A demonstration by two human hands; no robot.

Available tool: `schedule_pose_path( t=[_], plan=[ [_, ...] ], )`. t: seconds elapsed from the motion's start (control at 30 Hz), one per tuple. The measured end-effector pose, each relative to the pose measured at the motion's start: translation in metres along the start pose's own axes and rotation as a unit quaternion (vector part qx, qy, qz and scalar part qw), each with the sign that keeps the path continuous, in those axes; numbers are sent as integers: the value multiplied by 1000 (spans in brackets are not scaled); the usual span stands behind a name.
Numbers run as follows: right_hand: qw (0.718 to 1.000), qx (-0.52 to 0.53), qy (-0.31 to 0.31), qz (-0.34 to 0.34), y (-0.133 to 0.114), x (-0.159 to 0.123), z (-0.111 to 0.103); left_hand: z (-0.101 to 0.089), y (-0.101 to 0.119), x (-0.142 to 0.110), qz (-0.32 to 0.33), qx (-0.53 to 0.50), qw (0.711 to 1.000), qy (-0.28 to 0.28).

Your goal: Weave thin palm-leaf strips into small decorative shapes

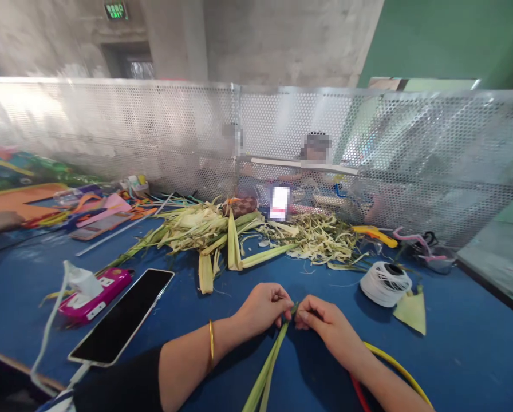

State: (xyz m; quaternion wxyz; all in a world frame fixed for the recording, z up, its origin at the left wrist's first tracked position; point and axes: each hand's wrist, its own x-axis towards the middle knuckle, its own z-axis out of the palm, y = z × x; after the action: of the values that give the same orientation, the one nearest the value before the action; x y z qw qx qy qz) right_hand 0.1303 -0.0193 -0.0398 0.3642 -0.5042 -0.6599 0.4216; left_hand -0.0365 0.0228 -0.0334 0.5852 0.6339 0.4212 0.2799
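Long green leaf strips (268,366), narrow and folded lengthwise, run from the bottom edge up to my two hands. My left hand (265,306), with a gold bangle at the wrist, pinches them near their upper end. Close against that end is my right hand (320,320), its fingers curled and pressed together. Whatever lies in its fingertips is too small or hidden to name. To the right, a spool of white thread (383,284) rests on the blue table beside a pale cut piece of leaf (411,312).
Behind my hands lie heaped leaves (196,226) and shredded scraps (325,234). A phone (123,317) and a magenta power strip (95,297) are on the left, with white cables. A yellow glue gun (374,234) lies far right, before a perforated metal screen (174,131). Another person's hand (1,222) shows at left.
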Motion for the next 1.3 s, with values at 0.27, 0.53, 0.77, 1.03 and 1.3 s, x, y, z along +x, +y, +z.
schedule_pose_path(
  t=[0.27, 0.53, 0.77, 1.03, 1.3],
  plan=[
    [997, 53, 29, 46, -12, -1, -2, -4, 7, -2, -60, -65, 996, -25],
    [990, 101, 52, 87, -17, -1, -1, -1, 5, -2, -60, -2, 998, -34],
    [960, 240, 60, 131, -15, 0, 4, -7, 4, 0, -49, 12, 994, -93],
    [953, 258, 87, 134, -18, 1, 0, -3, 9, -2, -69, 14, 995, -77],
    [993, -95, 34, 68, -15, -6, -7, -6, 13, -3, -78, -24, 995, -61]
  ],
)
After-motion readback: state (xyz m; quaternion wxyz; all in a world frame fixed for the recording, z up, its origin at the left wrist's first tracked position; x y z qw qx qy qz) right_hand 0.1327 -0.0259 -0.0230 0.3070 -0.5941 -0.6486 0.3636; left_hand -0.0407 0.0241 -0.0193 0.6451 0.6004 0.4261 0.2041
